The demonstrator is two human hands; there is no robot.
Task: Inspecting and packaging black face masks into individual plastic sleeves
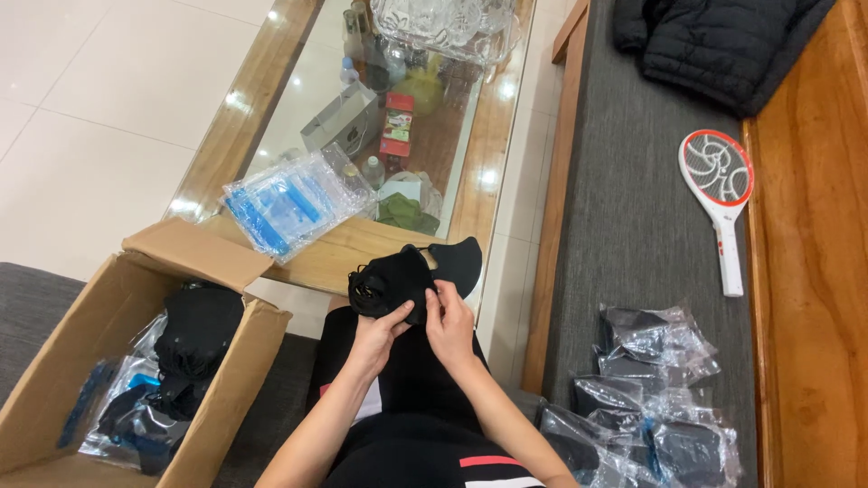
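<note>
I hold a small stack of black cloth face masks [398, 276] over my lap. My left hand [378, 333] grips the stack from below, thumb on its lower edge. My right hand [448, 321] pinches the stack's right side with the fingertips. One mask [455, 260] sticks out to the right of the stack. Both forearms reach up from the bottom of the view.
An open cardboard box [108, 298] at my left holds black masks and plastic bags. A pile of clear blue-printed bags [289, 203] lies on the glass-topped wooden table [479, 181]. Bagged black masks [646, 398] lie on the grey bench cushion at right, beyond them an electric fly swatter [719, 194] and a black jacket [714, 41].
</note>
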